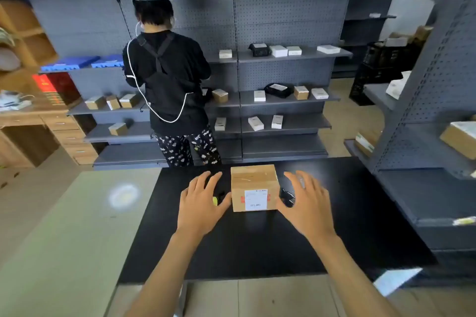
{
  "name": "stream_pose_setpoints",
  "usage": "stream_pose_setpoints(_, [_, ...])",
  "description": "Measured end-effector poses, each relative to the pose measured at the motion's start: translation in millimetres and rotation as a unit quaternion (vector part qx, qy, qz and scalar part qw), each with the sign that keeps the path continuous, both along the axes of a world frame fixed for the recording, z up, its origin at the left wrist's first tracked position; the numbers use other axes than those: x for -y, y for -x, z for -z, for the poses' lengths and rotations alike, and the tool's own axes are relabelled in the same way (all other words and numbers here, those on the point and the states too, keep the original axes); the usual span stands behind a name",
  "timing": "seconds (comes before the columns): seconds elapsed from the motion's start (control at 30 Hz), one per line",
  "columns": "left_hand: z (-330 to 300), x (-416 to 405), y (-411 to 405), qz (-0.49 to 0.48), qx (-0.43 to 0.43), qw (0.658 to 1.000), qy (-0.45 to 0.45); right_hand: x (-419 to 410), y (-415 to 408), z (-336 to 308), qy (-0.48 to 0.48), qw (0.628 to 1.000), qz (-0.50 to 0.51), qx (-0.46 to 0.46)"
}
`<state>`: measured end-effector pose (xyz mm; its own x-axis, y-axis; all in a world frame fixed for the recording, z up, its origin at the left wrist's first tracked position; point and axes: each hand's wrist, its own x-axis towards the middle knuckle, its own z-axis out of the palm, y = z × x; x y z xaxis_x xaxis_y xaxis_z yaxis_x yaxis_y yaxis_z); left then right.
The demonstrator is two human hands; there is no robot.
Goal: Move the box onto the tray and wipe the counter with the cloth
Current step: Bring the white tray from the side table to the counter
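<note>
Box [254, 188] sat upright on the black surface [257, 244], label toward you; your left hand [202, 207] and right hand [307, 204] flanked it with fingers spread, released, gripping nothing.

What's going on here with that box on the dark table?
A person is reaching with both bare hands for a brown cardboard box with a white shipping label standing on a black counter. The left hand and right hand are open, one on each side of the box, and neither has gripped it yet. No tray or cloth shows. Behind, another person in black faces the grey shelves.
</note>
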<state>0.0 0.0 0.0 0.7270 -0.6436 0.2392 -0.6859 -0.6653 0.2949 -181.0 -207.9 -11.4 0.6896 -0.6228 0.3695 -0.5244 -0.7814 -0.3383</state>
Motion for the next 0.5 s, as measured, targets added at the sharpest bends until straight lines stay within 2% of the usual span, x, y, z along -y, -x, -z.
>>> stream_pose_setpoints(0.03, [6.2, -4.4, 4.0, -0.003, -0.023, 1.0, -0.011, -1.6, 1.9, 5.1, -0.016, 1.0, -0.007, -0.01])
stream_pose_setpoints(0.3, [77.2, -62.1, 32.2, -0.06, -0.027, 0.997, -0.044, -39.0, 6.7, 51.8, -0.026, 0.996, -0.051, -0.067])
stream_pose_setpoints(0.5, [100.7, -123.7, 44.5, -0.148, -0.075, 0.983, -0.079, -76.1, -20.0, 76.9, -0.022, 0.985, -0.125, -0.119])
